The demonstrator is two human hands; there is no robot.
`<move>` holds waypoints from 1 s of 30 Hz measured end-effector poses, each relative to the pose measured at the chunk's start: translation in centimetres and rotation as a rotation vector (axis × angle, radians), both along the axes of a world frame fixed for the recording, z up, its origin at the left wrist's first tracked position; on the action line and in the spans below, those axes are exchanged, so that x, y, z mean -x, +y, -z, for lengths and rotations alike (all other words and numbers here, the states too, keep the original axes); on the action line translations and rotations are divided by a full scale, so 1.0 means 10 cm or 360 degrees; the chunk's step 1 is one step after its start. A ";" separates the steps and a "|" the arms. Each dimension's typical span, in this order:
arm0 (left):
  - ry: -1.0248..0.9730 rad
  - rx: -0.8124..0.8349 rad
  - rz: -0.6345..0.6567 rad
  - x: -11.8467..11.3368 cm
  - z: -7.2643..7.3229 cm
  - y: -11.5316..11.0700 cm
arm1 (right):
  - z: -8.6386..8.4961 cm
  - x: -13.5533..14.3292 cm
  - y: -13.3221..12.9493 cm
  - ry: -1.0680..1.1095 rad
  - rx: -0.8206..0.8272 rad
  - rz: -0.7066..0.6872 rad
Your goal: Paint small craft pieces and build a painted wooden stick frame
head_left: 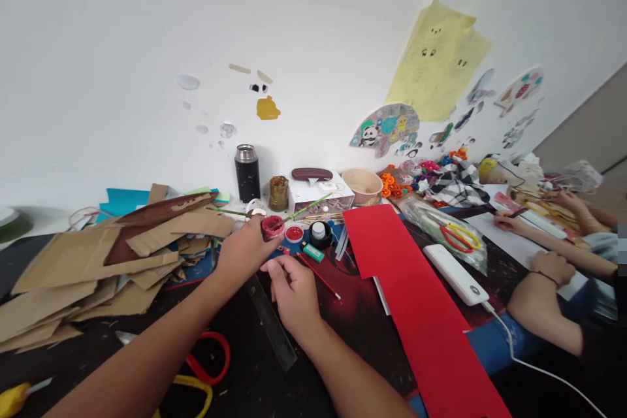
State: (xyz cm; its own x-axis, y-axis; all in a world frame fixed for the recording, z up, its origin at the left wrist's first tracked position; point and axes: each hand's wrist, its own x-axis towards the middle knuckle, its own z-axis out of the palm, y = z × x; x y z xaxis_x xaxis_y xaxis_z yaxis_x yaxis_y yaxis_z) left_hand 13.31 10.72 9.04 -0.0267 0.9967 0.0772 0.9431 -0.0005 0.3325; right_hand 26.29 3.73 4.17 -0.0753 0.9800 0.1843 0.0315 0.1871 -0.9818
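My left hand [247, 241] has its fingers closed round a small jar of red paint [273, 227], in which a brush with a green handle [308, 207] leans to the right. Just below and to the right, my right hand [291, 290] is curled, thumb and forefinger close together; what they hold, if anything, is too small to tell. A lid with red paint [294, 233] lies beside the jar. Near it are a black pot with a white top [319, 232], a green eraser [312, 253] and a red pencil [321, 276].
Cardboard pieces [68, 261] are heaped at the left, scissors [210, 359] by my left forearm. A long red sheet [411, 287] lies at the right, beside a white power strip [455, 274]. Another person's hands [553, 268] rest farther right. A black flask [247, 173] stands behind.
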 end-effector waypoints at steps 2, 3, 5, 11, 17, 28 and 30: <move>0.0069 0.0018 -0.0030 -0.07 0.03 0.10 | 0.00 0.00 0.00 0.0005 0.0004 -0.0003; 0.0092 0.0019 -0.0039 -0.10 0.05 0.15 | -0.01 0.00 0.00 0.0004 -0.0002 -0.0004; 0.0128 0.0014 -0.0050 -0.13 0.09 0.21 | -0.02 0.00 -0.02 -0.0013 -0.0030 0.0004; 0.0211 0.0007 -0.0005 -0.21 0.17 0.29 | -0.07 0.01 -0.07 -0.0133 -0.0094 -0.0039; 0.0265 -0.0006 0.0027 -0.29 0.20 0.36 | -0.05 0.03 -0.09 -0.0190 -0.0153 -0.0058; 0.0293 -0.0027 0.0012 -0.37 0.22 0.56 | -0.12 0.03 -0.14 -0.0417 -0.0217 -0.0153; 0.0289 -0.0013 0.0000 -0.38 0.24 0.58 | -0.13 0.02 -0.14 -0.0438 -0.0226 -0.0170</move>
State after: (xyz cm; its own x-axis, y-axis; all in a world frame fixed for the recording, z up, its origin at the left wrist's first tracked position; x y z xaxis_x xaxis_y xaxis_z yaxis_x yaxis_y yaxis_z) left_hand 17.10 16.47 6.68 -0.0116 0.9960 0.0886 0.9876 -0.0025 0.1569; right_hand 26.04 2.32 5.44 -0.2425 0.9297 0.2773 0.2649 0.3384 -0.9029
